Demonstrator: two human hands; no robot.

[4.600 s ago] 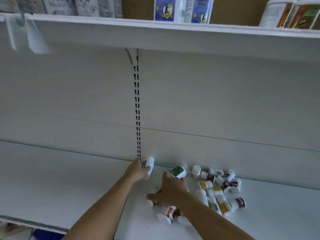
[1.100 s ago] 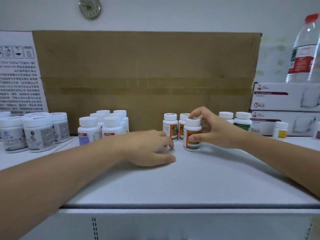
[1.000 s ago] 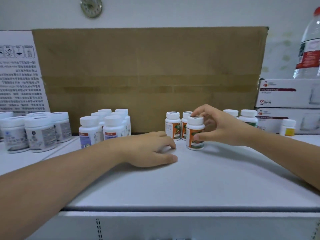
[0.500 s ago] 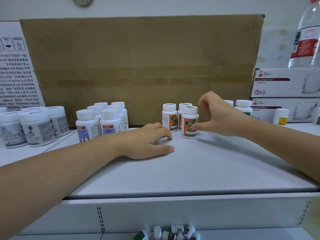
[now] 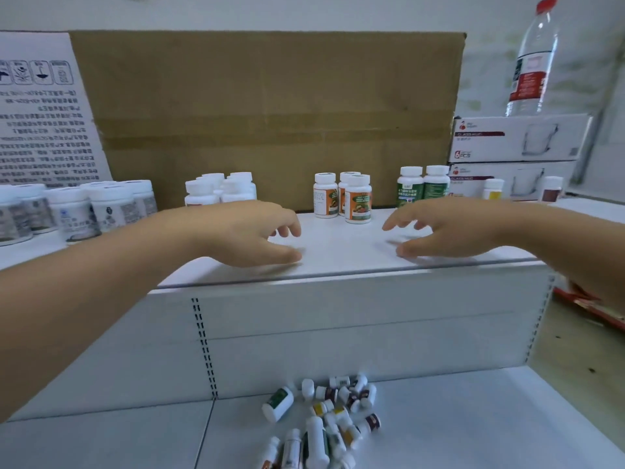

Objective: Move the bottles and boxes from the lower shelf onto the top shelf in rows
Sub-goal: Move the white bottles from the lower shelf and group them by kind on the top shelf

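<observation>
On the top shelf (image 5: 338,252) stand groups of white-capped bottles: three orange-label bottles (image 5: 357,199) in the middle, two green-label bottles (image 5: 422,187) to their right, blue-label bottles (image 5: 220,191) to the left. My left hand (image 5: 250,231) and my right hand (image 5: 439,228) hover over the shelf's front edge, fingers loose, holding nothing. On the lower shelf (image 5: 473,418) lies a heap of several small bottles (image 5: 324,418) on their sides.
A big cardboard box (image 5: 270,106) backs the top shelf. Grey-label jars (image 5: 74,211) stand at far left. Two white glass-mug boxes (image 5: 517,137) are stacked at right with a water bottle (image 5: 532,59) on top; two small bottles (image 5: 493,189) stand before them.
My right hand let go of the front orange-label bottle and drew back toward the shelf edge. My left hand lifted and drew back too. The view tilted down, showing the lower shelf's heap.
</observation>
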